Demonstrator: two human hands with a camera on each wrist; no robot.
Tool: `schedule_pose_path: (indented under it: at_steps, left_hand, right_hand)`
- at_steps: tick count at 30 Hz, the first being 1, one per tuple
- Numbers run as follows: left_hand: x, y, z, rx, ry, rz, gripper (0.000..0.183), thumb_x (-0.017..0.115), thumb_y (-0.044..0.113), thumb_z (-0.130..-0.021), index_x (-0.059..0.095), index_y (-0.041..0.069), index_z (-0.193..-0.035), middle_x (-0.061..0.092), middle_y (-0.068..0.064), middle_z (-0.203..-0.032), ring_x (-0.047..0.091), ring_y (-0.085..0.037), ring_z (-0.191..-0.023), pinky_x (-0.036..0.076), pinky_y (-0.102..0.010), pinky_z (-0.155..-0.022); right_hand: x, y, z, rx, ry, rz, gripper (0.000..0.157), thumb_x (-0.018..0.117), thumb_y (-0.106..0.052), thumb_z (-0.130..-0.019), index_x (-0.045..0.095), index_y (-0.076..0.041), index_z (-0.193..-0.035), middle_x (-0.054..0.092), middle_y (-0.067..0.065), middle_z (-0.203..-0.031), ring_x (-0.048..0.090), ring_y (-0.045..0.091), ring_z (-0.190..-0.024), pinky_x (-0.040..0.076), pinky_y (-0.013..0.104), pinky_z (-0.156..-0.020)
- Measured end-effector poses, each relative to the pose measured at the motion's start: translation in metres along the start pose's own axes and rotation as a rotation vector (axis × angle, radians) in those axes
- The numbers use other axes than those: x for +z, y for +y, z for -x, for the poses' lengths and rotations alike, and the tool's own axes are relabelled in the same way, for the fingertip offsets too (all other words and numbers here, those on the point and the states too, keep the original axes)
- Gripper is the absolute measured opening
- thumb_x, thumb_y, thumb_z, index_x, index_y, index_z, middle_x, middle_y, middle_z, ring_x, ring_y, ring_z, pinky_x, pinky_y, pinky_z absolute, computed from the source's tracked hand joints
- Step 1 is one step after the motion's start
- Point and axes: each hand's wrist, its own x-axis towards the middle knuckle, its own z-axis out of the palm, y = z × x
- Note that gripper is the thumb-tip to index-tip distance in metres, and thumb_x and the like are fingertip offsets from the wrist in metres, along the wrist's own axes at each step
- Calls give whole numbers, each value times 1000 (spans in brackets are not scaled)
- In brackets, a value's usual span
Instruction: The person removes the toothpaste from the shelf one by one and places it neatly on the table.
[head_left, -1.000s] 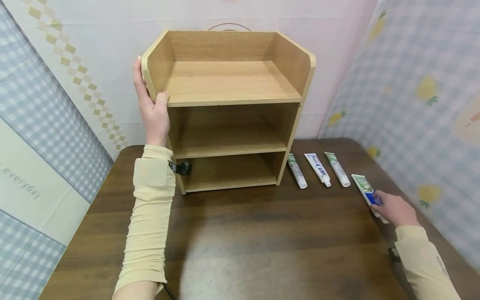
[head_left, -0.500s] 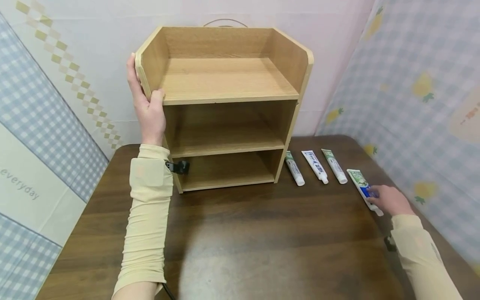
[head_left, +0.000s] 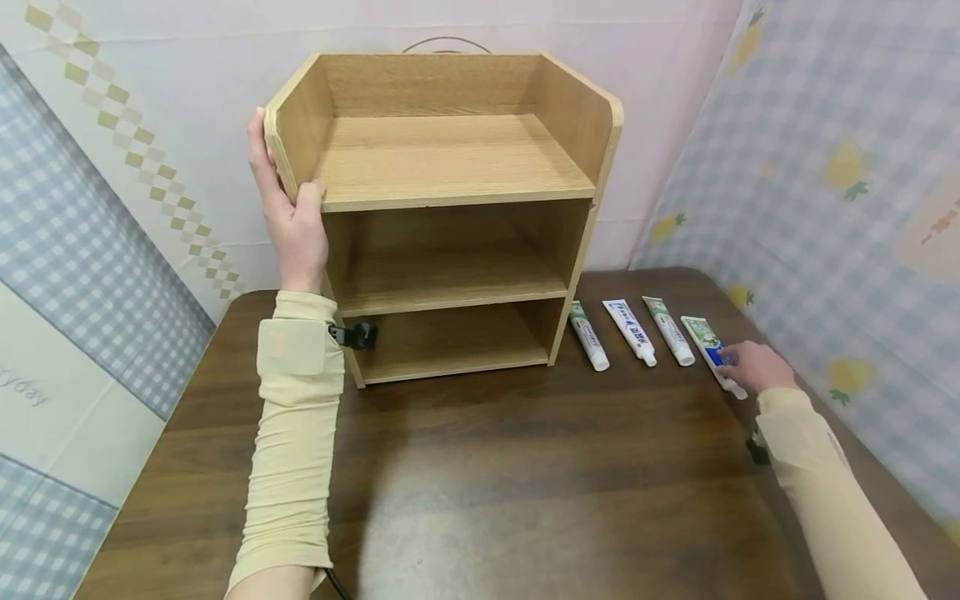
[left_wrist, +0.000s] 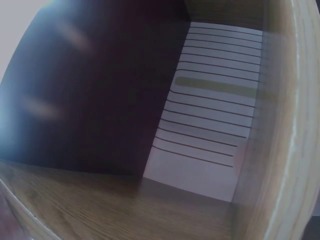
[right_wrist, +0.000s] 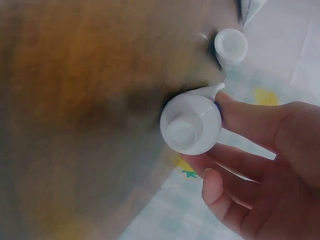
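Note:
On the left, my left hand (head_left: 297,229) grips the upper left side panel of a light wooden shelf unit (head_left: 457,200), thumb at the front edge of its top board. My right hand (head_left: 757,367) pinches a green, white and blue toothpaste tube (head_left: 702,335) at the table's right side. In the right wrist view the tube's white cap end (right_wrist: 190,125) faces the camera, between thumb and fingers. Beside it, in a row toward the shelf, lie a green and white tube (head_left: 670,332), a white tube with blue lettering (head_left: 630,332) and another green tube (head_left: 589,336).
The shelf unit stands on a dark brown wooden table (head_left: 480,475) against a pale cloth backdrop. A checked cloth (head_left: 817,192) with pineapple prints hangs along the right edge. Inside the unit, the left wrist view shows a striped panel (left_wrist: 210,110).
My right hand has moved away from me and slightly left, bringing the pinched toothpaste tube nearer to the row of tubes. My left hand keeps its grip on the shelf unit.

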Motion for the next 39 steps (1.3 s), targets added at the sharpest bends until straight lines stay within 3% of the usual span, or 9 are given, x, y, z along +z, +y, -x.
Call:
schedule_pose_path:
  at_steps: [15,28,35,39]
  left_hand:
    - [-8,0,3,-19,23,21,79,36,-9,-78,24,13,-152,35,11,-152,38,-8,-132,33,-26,-106]
    - [-7,1,3,-7,3,-10,78,36,-9,-79,22,12,-153,35,10,-153,39,-10,-132,33,-27,-106]
    - [-4,2,2,-13,-4,-16,78,37,-9,-79,22,13,-152,35,9,-153,38,-8,-131,32,-25,-106]
    - [-1,1,0,-20,-8,-3,78,36,-9,-80,22,13,-153,35,10,-153,38,-7,-132,32,-23,-106]
  right_hand:
    - [-3,-8,-48,28,83,-8,43,60,-18,-88,58,8,-123,57,36,-121,58,54,-102,50,57,-77]
    - [11,6,-56,36,93,-40,48,54,-25,-93,54,6,-129,53,35,-127,51,57,-111,47,61,-85]
    - [15,9,-54,43,82,-60,49,54,-25,-93,51,5,-131,55,36,-123,60,50,-96,50,55,-71]
    - [12,14,-52,12,112,-49,48,54,-25,-93,50,6,-130,56,37,-122,59,51,-96,50,56,-72]
